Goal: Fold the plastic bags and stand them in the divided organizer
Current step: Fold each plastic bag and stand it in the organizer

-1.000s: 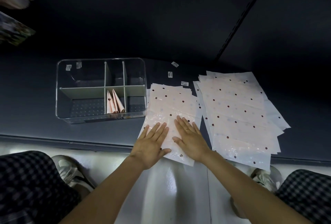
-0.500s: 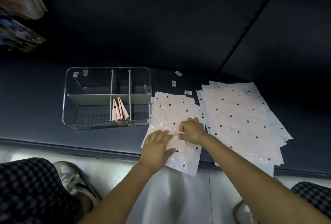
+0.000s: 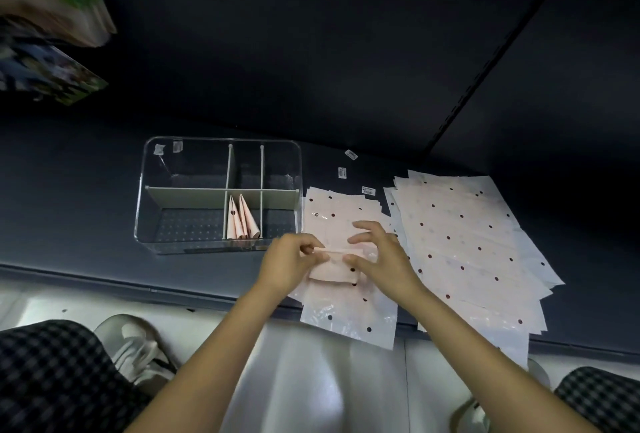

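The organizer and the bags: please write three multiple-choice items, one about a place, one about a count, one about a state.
1. Where do the folded bags stand in the organizer?
A. near middle compartment
B. far left compartment
C. far right compartment

2. How many small labels lie on the shelf beyond the bags?
A. one
B. three
C. six

3. What is the left hand doing?
A. lying flat
B. pinching a partly folded bag
C. hanging idle

Answers: 1 A, they stand between the two short dividers, near side. 2 B, three show. 3 B, its fingers curl on the bag's end.

The organizer (image 3: 221, 195) is open on top, and only its near middle slot holds folded bags (image 3: 242, 219). Flat bag piles (image 3: 460, 245) cover the shelf (image 3: 69, 210) on the right.
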